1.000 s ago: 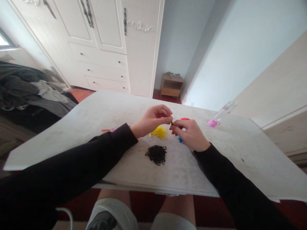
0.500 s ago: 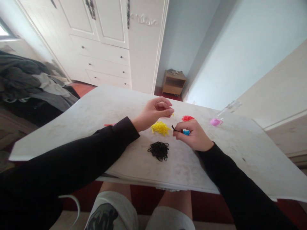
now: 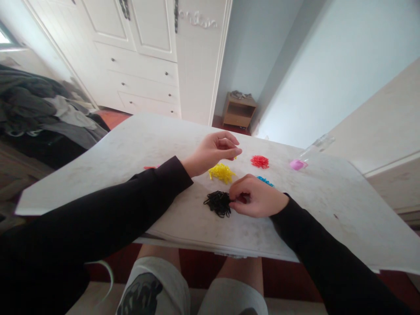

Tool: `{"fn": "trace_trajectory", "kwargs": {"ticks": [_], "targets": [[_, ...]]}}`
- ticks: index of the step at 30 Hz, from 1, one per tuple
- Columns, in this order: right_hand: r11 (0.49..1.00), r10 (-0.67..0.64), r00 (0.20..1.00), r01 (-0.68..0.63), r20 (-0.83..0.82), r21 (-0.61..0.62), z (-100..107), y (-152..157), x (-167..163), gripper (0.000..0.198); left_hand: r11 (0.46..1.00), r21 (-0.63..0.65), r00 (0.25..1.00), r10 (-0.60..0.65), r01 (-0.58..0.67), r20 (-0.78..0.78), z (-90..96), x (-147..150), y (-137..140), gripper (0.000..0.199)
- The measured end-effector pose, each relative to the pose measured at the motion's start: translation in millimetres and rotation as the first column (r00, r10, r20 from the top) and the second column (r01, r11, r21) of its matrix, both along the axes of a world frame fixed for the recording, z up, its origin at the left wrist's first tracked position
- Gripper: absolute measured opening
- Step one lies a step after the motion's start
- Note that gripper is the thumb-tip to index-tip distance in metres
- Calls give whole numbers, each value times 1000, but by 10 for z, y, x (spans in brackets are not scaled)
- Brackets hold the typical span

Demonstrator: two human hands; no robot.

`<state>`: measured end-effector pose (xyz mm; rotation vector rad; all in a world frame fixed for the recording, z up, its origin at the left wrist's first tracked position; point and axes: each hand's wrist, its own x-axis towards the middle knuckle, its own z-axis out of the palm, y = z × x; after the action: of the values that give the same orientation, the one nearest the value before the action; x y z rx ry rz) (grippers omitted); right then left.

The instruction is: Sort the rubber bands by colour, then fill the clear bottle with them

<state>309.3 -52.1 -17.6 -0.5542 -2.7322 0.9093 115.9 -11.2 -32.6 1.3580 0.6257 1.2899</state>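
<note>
My left hand (image 3: 218, 151) hovers over the far side of the yellow pile of small rubber bands (image 3: 221, 173). Its thumb and fingers pinch a yellow rubber band (image 3: 235, 158), of which only a small bit shows under the fingertips. My right hand (image 3: 257, 197) is down at the right edge of a pile of black rubber bands (image 3: 217, 204), thumb and forefinger closed on black band there. How many bands the pinch holds is hidden. Behind that hand lies a partly covered blue pile (image 3: 265, 181), and farther back a red pile (image 3: 260, 162).
A clear tube-like container (image 3: 316, 148) with a pink end (image 3: 298, 164) lies at the right on the white table (image 3: 315, 210). A reddish-pink item (image 3: 151, 167) is partly behind my left sleeve. Beyond stand a white wardrobe (image 3: 144, 83) and a small wooden cabinet (image 3: 239, 113).
My right hand has moved down and toward me, from beside the yellow pile to the black pile, uncovering more of the red and blue piles. My left hand has hardly moved.
</note>
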Motion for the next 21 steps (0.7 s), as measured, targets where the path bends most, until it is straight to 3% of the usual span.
{"fn": "trace_trajectory", "kwargs": {"ticks": [6,12,15,21], "targets": [[1000,-9,999,10,-46,10,-5,13,10,24,1000,26,983,19,-15,-183,81,-132,34,30],[999,-23,996,25,-85,21,46,13,21,34,970,236,838,89,49,-538,115,-332,137,25],[999,-31,995,33,-93,20,55,17,30,33,947,310,771,134,87,-623,115,-379,146,17],[999,-34,995,37,-92,25,45,28,39,30,939,318,707,134,135,-694,127,-385,112,8]]}}
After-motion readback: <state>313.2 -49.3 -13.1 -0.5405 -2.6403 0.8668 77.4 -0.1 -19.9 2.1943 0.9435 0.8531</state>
